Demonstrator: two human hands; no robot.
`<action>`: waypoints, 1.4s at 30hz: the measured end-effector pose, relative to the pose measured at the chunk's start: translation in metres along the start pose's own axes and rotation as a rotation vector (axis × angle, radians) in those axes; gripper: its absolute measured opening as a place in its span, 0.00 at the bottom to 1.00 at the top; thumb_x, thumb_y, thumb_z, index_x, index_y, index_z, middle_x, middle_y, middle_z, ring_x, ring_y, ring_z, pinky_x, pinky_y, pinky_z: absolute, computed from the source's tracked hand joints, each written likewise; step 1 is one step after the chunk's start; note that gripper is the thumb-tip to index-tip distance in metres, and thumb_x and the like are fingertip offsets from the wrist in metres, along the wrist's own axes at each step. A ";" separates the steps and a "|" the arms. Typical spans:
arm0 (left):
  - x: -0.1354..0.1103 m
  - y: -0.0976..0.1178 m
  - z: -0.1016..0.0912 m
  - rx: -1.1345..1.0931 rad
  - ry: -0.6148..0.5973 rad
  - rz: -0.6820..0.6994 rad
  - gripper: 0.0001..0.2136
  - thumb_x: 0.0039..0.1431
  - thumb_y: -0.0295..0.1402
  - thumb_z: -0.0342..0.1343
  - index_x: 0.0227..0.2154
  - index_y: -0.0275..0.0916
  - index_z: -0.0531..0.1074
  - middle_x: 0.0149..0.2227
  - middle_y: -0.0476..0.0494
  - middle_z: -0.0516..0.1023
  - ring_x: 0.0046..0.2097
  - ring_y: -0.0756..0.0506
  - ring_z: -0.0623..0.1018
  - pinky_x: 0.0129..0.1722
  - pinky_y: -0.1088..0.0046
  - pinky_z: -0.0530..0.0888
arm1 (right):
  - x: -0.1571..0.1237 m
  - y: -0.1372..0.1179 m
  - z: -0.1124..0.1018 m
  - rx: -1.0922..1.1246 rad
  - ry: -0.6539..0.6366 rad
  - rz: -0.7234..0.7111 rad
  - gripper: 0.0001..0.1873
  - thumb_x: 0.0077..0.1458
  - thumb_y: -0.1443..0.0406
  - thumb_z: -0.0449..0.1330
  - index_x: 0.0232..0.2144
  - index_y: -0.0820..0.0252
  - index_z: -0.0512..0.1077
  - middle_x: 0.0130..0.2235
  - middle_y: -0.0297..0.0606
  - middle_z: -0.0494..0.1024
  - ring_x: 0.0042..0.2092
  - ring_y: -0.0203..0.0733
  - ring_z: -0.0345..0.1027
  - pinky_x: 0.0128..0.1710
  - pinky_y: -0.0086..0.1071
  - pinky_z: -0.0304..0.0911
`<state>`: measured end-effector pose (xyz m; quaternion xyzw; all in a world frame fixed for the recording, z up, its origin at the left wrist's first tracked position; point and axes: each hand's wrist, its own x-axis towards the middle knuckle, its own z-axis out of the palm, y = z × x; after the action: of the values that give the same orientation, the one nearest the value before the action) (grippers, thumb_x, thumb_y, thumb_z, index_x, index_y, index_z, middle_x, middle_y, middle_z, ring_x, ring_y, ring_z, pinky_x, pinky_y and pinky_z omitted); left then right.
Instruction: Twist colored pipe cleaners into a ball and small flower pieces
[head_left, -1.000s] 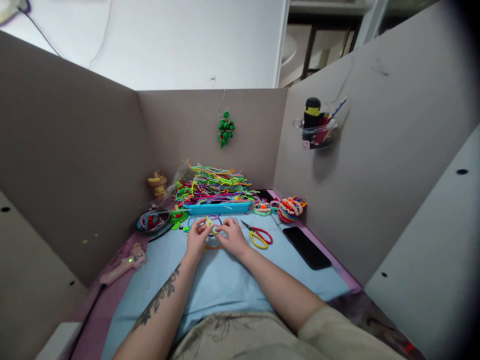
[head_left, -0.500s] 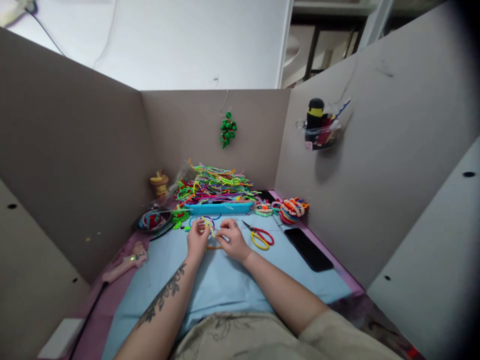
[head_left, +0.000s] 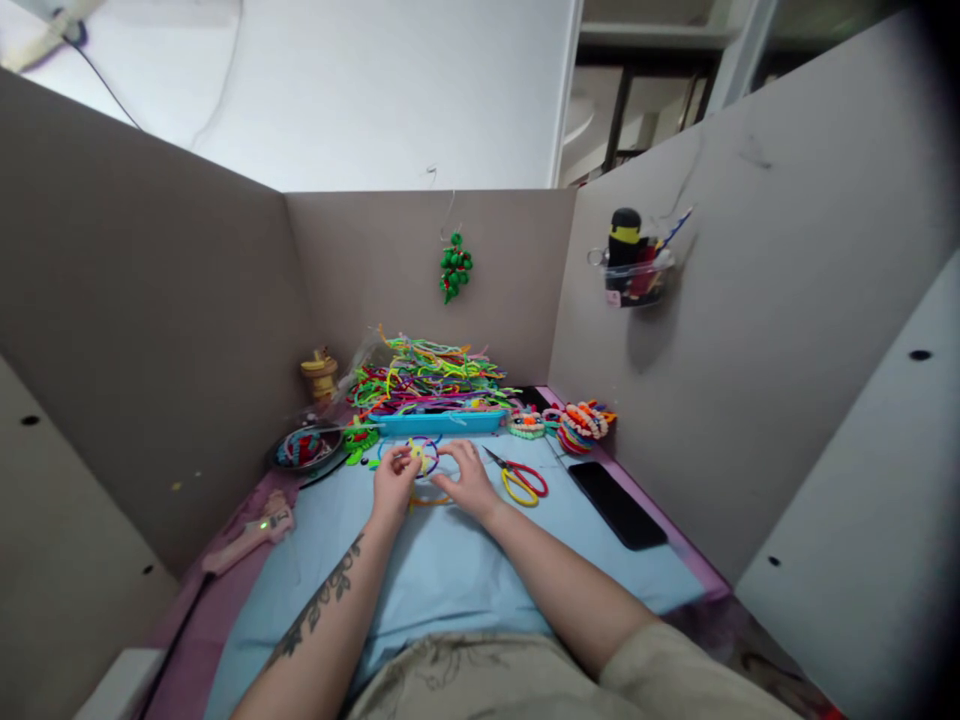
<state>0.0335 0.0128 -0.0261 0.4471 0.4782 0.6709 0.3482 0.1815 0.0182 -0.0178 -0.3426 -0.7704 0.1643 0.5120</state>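
Observation:
My left hand [head_left: 393, 483] and my right hand [head_left: 466, 476] meet over a light blue mat [head_left: 442, 560], fingers pinched on a small yellow pipe cleaner piece [head_left: 420, 458]. Thin purple and blue loops [head_left: 427, 443] lie just beyond the fingertips, and an orange loop [head_left: 429, 501] lies on the mat under the hands. Right of my right hand lie scissors with red and yellow handles [head_left: 519, 477]. Behind the hands stands a blue tray [head_left: 439, 423] with a heap of coloured pipe cleaners [head_left: 424, 377] beyond it.
A black phone [head_left: 616, 504] lies at the right. Woven coloured pieces [head_left: 576, 423] sit at the back right, a dark bowl [head_left: 304, 448] and a pink glue gun [head_left: 244, 534] at the left. Grey partition walls enclose the desk; a green ornament [head_left: 453, 265] hangs on the back wall.
Both hands stay together on the yellow piece with only small finger shifts; the view has tipped slightly.

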 end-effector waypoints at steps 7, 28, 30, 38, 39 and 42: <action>-0.005 -0.005 0.005 0.133 -0.141 0.117 0.14 0.41 0.36 0.59 0.31 0.35 0.67 0.29 0.45 0.73 0.28 0.50 0.73 0.25 0.77 0.68 | -0.003 -0.002 0.004 -0.013 0.036 -0.028 0.05 0.48 0.68 0.57 0.30 0.57 0.71 0.37 0.38 0.65 0.43 0.42 0.59 0.45 0.37 0.57; -0.009 -0.002 0.004 0.150 -0.375 0.030 0.17 0.42 0.36 0.60 0.35 0.37 0.65 0.25 0.50 0.72 0.24 0.52 0.70 0.23 0.79 0.64 | 0.008 0.035 0.004 0.201 -0.001 0.261 0.11 0.47 0.60 0.56 0.19 0.60 0.70 0.30 0.35 0.69 0.37 0.39 0.64 0.42 0.34 0.58; -0.008 -0.002 0.004 0.185 -0.322 0.076 0.18 0.43 0.36 0.59 0.38 0.37 0.64 0.29 0.48 0.73 0.23 0.54 0.69 0.23 0.79 0.64 | 0.008 0.037 0.005 0.213 0.013 0.275 0.12 0.47 0.59 0.55 0.19 0.60 0.69 0.31 0.35 0.69 0.36 0.38 0.64 0.42 0.33 0.58; -0.010 0.001 0.003 0.251 -0.123 0.187 0.16 0.46 0.37 0.57 0.38 0.39 0.63 0.26 0.50 0.73 0.20 0.54 0.66 0.21 0.79 0.61 | 0.008 0.033 0.005 0.264 0.150 0.309 0.13 0.50 0.58 0.53 0.24 0.61 0.70 0.33 0.36 0.68 0.38 0.39 0.62 0.44 0.34 0.57; -0.011 0.001 0.004 0.242 -0.145 0.172 0.17 0.45 0.37 0.57 0.38 0.39 0.63 0.27 0.49 0.73 0.20 0.54 0.66 0.21 0.79 0.62 | 0.007 0.031 0.006 0.270 0.146 0.306 0.13 0.50 0.58 0.53 0.25 0.61 0.70 0.33 0.36 0.68 0.38 0.39 0.62 0.44 0.34 0.57; -0.015 0.000 0.007 0.204 -0.177 0.137 0.19 0.44 0.37 0.59 0.39 0.39 0.63 0.28 0.48 0.74 0.21 0.53 0.69 0.21 0.78 0.63 | 0.004 0.028 0.011 0.283 0.116 0.299 0.12 0.49 0.58 0.54 0.26 0.60 0.71 0.33 0.36 0.68 0.38 0.39 0.63 0.42 0.33 0.59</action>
<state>0.0458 0.0019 -0.0291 0.5693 0.4799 0.5987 0.2953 0.1803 0.0418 -0.0368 -0.3866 -0.6496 0.3249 0.5683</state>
